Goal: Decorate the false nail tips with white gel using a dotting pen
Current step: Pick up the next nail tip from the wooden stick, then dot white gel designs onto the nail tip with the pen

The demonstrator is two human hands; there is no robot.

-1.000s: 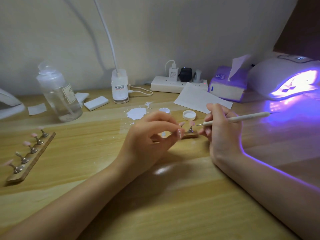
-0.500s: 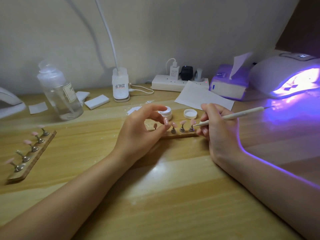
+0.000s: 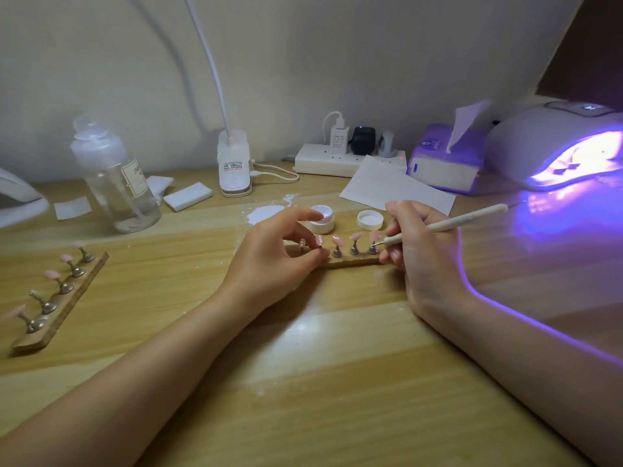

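Resting mid-table (image 3: 337, 382): wooden strip (image 3: 350, 260) bearing pink nail tips (image 3: 354, 236) on metal stands, steadied at its near-left end by left hand (image 3: 269, 254), fingers curled against it. Gripped in right hand (image 3: 419, 244): dotting pen (image 3: 451, 224), point touching rightmost tip (image 3: 375, 235). Stood just behind: open gel pot (image 3: 322, 220), lid (image 3: 370, 219); second strip (image 3: 64, 298) far left; lit lamp (image 3: 556, 153) far right.
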